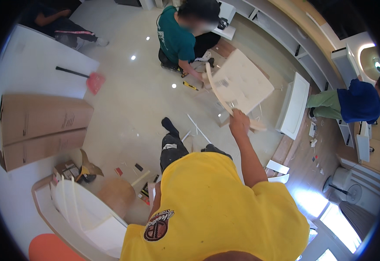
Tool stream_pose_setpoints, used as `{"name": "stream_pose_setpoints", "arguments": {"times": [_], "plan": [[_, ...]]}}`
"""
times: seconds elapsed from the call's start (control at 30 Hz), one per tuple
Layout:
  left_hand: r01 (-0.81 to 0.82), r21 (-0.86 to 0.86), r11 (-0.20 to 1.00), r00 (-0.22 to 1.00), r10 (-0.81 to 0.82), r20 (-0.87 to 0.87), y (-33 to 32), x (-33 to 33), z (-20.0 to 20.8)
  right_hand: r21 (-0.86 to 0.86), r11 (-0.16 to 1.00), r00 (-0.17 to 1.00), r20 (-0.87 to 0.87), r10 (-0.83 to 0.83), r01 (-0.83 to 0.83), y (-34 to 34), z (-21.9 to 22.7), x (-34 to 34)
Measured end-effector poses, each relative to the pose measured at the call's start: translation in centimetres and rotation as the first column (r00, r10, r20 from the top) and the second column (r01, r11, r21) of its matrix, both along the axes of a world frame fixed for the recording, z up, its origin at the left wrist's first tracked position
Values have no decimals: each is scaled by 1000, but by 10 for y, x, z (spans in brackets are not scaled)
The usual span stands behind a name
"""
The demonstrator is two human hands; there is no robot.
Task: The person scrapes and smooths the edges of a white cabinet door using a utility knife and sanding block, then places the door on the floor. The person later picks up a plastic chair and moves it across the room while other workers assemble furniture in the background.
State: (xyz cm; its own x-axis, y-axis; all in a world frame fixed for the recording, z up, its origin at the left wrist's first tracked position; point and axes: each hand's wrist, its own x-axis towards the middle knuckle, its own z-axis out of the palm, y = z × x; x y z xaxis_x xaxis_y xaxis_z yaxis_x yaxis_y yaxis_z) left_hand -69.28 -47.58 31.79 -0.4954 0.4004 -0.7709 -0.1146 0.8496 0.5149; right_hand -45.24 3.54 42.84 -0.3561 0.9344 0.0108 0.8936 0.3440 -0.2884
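My right hand (240, 123) is closed around a curved light-wood rail (219, 93), near its right end. This rail runs along the near edge of a chair with a square, cream tufted seat (244, 80). At the rail's far end, a co-worker in a green shirt (177, 37) crouches with a hand (204, 78) at the wood. A yellow utility knife (190, 85) lies on the floor by that person. Of my left side only a strip of forearm (155, 201) shows beside my yellow shirt; the left hand itself is hidden.
Tall cardboard boxes (46, 126) and a red dustpan (95, 82) stand at the left. Thin white rods (198, 128) lie near my feet. A white drawer-like panel (294, 106) is right of the chair. Another person in blue (359, 102) works at the right; a fan (354, 191) stands nearby.
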Motion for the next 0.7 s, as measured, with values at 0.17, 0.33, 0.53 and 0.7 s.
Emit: {"name": "stream_pose_setpoints", "arguments": {"times": [0.17, 0.33, 0.53, 0.7], "plan": [[-95, -24, 995, 995, 94, -18, 61, -142, 14, 43, 995, 992, 91, -89, 86, -7, -3, -6], [-223, 51, 973, 953, 229, -201, 134, -297, 18, -69, 974, 967, 150, -206, 218, -1, 2, -17], [-391, 202, 898, 892, 424, -157, 231, -398, 37, -108, 958, 942, 241, -234, 266, 1, 7, -26], [-58, 141, 988, 964, 92, -250, 295, -393, 30, -151, 918, 884, 364, -293, 366, 6, 0, -26]]}}
